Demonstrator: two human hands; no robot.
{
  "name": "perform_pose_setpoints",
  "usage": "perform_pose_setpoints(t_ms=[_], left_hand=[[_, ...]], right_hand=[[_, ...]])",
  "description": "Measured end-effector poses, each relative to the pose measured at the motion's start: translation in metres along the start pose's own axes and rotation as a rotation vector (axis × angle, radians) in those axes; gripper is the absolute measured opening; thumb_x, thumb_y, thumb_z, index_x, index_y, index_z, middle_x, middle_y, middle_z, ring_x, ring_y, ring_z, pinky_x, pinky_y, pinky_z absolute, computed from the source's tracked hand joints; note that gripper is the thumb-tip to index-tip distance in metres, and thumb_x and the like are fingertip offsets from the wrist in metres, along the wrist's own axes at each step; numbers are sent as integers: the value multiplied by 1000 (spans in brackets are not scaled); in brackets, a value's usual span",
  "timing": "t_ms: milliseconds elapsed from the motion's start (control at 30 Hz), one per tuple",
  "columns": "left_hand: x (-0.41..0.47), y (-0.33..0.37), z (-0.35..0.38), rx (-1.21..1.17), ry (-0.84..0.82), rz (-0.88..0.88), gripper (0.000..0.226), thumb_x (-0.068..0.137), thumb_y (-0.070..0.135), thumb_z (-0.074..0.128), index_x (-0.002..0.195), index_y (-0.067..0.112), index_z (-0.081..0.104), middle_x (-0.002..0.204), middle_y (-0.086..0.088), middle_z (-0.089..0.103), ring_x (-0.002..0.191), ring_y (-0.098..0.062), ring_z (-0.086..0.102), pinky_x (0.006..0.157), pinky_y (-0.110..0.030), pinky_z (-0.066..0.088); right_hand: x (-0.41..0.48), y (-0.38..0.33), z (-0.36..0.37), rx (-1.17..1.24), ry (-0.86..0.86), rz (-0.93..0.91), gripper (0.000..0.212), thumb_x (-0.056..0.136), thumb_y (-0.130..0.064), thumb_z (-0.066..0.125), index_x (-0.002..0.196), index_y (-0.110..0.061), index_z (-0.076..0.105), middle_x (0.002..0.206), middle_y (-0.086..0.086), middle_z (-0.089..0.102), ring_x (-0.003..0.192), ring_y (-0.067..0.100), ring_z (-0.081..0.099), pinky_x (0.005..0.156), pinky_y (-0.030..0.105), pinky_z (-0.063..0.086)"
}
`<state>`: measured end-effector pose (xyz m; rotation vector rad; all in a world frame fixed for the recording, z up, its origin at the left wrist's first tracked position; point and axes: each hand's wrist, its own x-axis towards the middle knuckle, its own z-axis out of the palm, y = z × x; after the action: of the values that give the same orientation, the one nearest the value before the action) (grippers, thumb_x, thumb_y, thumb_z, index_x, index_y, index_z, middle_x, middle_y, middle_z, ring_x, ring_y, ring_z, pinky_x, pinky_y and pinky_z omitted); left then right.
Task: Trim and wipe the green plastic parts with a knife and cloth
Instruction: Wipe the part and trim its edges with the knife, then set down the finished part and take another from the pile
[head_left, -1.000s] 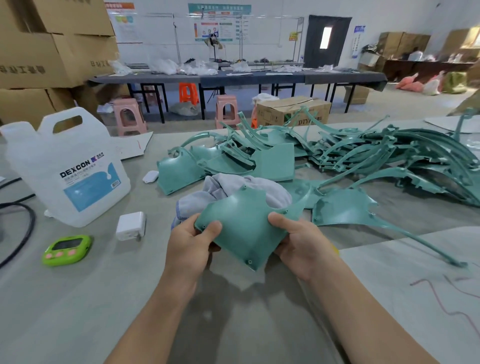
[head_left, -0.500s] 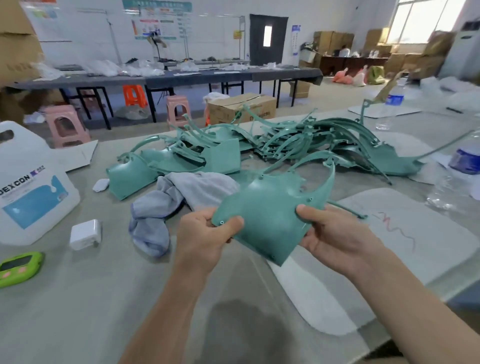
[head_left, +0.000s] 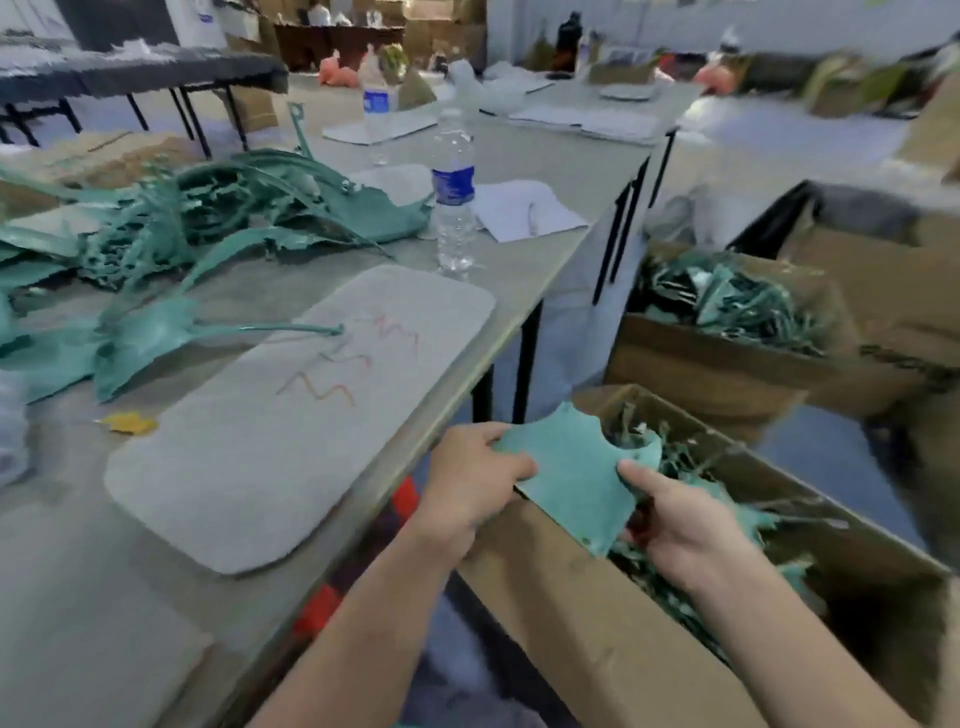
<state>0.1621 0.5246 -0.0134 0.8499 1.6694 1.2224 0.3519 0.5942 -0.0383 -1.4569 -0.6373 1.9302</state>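
Now your left grip (head_left: 475, 475) and right grip (head_left: 685, 530) each pinch an edge of the green part (head_left: 569, 467), holding it above the open cardboard box (head_left: 597, 639) of green scraps (head_left: 763, 519), just beside the worktop (head_left: 540, 156).

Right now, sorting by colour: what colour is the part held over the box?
Teal green; the part shows best in the head view.

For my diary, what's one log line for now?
left hand, right hand: grip green part | where: over cardboard box
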Motion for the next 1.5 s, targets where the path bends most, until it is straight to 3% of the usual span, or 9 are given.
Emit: perform_pose_setpoints(t_ms=[167,267,400,633,733,833,1033,1233,1500], left_hand=[[14,-37,69,-451,-316,-311,29,98,10,60,126,14,67,112,-4,77,103,-18,73,79,-31,59],[21,-43,83,-648,-373,-398,50,102,14,54,151,14,43,143,-5,58,133,-20,53,101,-40,50],[25,-43,88,-474,-380,-443,55,107,31,46,158,19,30,166,-1,26,153,-20,21,123,-50,23],[42,-44,50,-341,-172,-298,45,103,17,54,148,18,50,152,2,49,138,-14,46,117,-44,37],[41,-25,40,-320,-133,-155,46,92,-8,50,130,13,67,119,4,71,97,-7,72,82,-23,57],[36,2,20,-353,-44,-18,37,89,-16,56,108,10,75,96,-5,79,87,-15,76,73,-25,61],[1,67,-89,-289,248,313,31,80,-19,64,78,9,77,77,-18,75,60,-23,68,53,-23,54],[-57,63,-209,-28,556,371,33,72,-7,71,71,25,80,72,-11,76,66,-28,75,68,-38,63],[-139,-9,-350,39,1144,259,18,67,24,85,75,36,74,65,4,75,62,-15,73,64,-33,58]], right_hand=[[32,15,-75,183,159,115,16,103,-19,59,114,-7,61,99,13,71,78,26,66,47,31,47],[61,0,-93,465,203,84,20,103,-20,60,111,-2,61,123,17,68,96,31,67,81,48,58],[87,16,-77,180,155,180,42,98,-31,67,121,3,56,137,17,61,117,36,61,96,61,50],[85,40,5,62,0,189,21,101,-24,61,101,-4,62,77,11,67,74,27,63,98,46,55],[66,17,49,100,-114,81,16,102,-16,57,104,-4,66,77,9,73,65,21,69,74,38,61],[30,-16,94,109,-219,-15,18,104,-13,51,93,-6,65,64,5,62,43,13,57,42,25,46],[-49,-32,200,-66,-606,-202,40,103,-2,42,80,-1,75,70,13,72,47,16,62,47,25,55],[-92,20,299,-245,-876,-276,30,104,-1,45,104,4,74,98,21,77,83,25,75,83,39,63],[-118,126,430,-476,-1038,-311,21,91,15,56,87,5,74,79,19,75,73,23,73,69,27,62]])
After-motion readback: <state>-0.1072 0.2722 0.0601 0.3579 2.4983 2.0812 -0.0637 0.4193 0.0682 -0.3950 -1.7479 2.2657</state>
